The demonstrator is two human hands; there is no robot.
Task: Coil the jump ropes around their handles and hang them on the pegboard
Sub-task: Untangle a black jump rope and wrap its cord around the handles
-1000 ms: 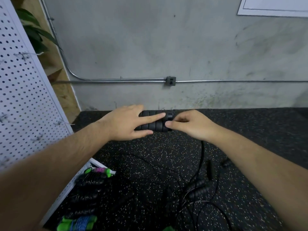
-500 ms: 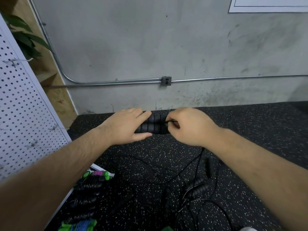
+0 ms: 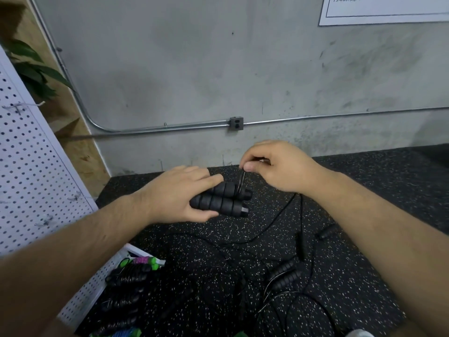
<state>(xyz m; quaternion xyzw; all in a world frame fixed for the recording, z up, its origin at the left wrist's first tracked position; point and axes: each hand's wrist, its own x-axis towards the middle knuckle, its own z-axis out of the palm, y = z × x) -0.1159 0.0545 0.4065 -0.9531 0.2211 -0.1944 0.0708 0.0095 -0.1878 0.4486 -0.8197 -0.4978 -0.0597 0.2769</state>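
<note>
- The left hand point(image 3: 175, 193) holds two black ribbed handles point(image 3: 218, 203) side by side. Its fingers point(image 3: 206, 177) lie nearly straight across the top and the thumb presses up from below.
- The handles point right, their capped ends sticking out past the fingertips, above the floor point(image 3: 364, 181) and near the wall point(image 3: 194, 69).
- The right hand point(image 3: 274, 164) is just above the handles' right ends. Thumb and forefinger are closed in a pinch on a thin black rope point(image 3: 242, 178), and the other fingers are curled in.
- From the pinch the rope drops straight to the far handle's end. Another stretch trails under the right wrist down to the floor.
- The floor is black speckled rubber. A spare pair point(image 3: 284, 273) of ribbed handles lies on it nearer the person, among loose loops of cord.
- The white pegboard point(image 3: 29, 166) leans at the left, with wire hooks point(image 3: 14, 108) in it. No ropes hang on the part in view.
- Coiled ropes point(image 3: 128, 276) lie on a low white perforated panel at the lower left, one of them pink and green, one blue and green.
- A conduit point(image 3: 170, 126) runs along the wall to an outlet box point(image 3: 236, 123).
- A plant point(image 3: 31, 69) shows behind the pegboard, and a white sign point(image 3: 384, 10) is at the top right.
</note>
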